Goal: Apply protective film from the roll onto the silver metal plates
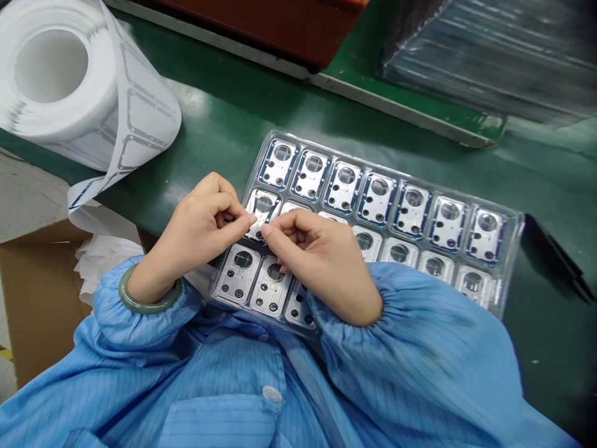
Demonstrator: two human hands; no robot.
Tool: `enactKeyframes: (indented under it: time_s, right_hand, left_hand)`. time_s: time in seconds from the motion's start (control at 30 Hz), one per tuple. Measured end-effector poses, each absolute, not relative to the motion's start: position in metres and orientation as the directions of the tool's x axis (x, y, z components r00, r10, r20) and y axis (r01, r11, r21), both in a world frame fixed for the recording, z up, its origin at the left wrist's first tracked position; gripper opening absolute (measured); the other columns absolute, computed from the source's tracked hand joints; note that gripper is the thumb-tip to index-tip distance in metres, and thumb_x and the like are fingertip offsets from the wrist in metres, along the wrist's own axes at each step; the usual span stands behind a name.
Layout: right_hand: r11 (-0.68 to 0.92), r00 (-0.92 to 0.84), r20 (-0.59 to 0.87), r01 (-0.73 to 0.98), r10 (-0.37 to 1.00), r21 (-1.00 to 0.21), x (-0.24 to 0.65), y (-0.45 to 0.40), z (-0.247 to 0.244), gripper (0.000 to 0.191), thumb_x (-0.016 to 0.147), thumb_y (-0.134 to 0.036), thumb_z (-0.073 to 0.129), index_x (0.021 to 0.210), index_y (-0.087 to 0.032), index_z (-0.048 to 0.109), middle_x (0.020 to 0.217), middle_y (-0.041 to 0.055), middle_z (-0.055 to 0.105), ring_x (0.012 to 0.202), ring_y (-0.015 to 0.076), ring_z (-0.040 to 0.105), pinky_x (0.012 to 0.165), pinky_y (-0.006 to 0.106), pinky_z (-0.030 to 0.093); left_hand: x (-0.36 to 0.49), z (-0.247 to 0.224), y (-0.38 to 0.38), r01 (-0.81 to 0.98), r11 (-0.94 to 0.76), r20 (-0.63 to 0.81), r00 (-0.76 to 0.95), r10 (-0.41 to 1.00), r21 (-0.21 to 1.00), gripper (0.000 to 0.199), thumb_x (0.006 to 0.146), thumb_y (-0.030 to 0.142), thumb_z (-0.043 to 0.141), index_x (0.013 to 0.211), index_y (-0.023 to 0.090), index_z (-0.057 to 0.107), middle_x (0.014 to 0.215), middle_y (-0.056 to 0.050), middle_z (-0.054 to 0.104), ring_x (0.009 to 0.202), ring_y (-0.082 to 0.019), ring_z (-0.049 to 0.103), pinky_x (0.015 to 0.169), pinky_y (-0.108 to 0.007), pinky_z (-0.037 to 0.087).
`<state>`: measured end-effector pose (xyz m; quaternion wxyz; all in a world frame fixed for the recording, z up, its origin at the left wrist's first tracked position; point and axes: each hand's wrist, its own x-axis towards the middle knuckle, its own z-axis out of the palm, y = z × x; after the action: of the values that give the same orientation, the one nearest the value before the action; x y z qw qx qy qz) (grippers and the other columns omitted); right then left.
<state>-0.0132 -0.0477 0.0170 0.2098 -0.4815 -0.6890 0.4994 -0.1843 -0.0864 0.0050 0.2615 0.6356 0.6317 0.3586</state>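
My left hand [200, 219] and my right hand [321, 254] meet over a silvery metal plate [262, 204] in the middle row of a clear plastic tray [513, 249]. Dark blue edging shows along this plate's border. On both hands thumb and fingers are pinched at the plate's lower part, fingertips close together; whatever is between them is too small or hidden to tell. Each plate has a round window and small dark holes. Those in the far row, such as one plate [311, 174], carry dark blue edging; a near-row plate [237, 274] looks bare. My right hand and sleeve cover part of the tray.
A big roll of white backing [153, 118] with dark frame-shaped stickers stands at the left, its strip hanging down. Below are a cardboard box [41, 298] and crumpled white paper [105, 267]. Black tweezers [557, 258] lie right; a red bin [261, 25] and stacked clear trays [494, 56] stand behind.
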Motion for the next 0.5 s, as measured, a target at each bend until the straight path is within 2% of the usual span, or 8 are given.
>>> enactKeyframes:
  time_s: [0.33,0.5]
  right_hand:
    - [0.09,-0.448,-0.137,0.448,0.883,-0.889,-0.0129,-0.0505,0.0141,0.015,0.082,-0.021,0.062,0.067,-0.017,0.061,0.06,-0.001,0.06,0.056,0.0112,0.056,0.053,0.023,0.043]
    - [0.125,-0.455,-0.118,0.469,0.883,-0.874,-0.0123,-0.051,0.0149,0.013,0.082,-0.02,0.061,0.069,-0.017,0.063,0.061,-0.0009,0.061,0.057,0.0116,0.057,0.054,0.023,0.044]
  left_hand:
    - [-0.1855,0.0033,-0.0871,0.632,-0.103,0.142,-0.012,0.99,0.769,0.008,0.077,0.018,0.066,0.07,0.016,0.065,0.081,-0.001,0.054,0.067,-0.009,0.05,0.055,-0.021,0.042]
    - [-0.1891,0.0035,-0.0869,0.648,-0.132,0.144,0.035,0.989,0.75,0.006,0.078,0.019,0.066,0.072,0.017,0.066,0.082,-0.002,0.054,0.077,-0.012,0.054,0.06,-0.023,0.045]
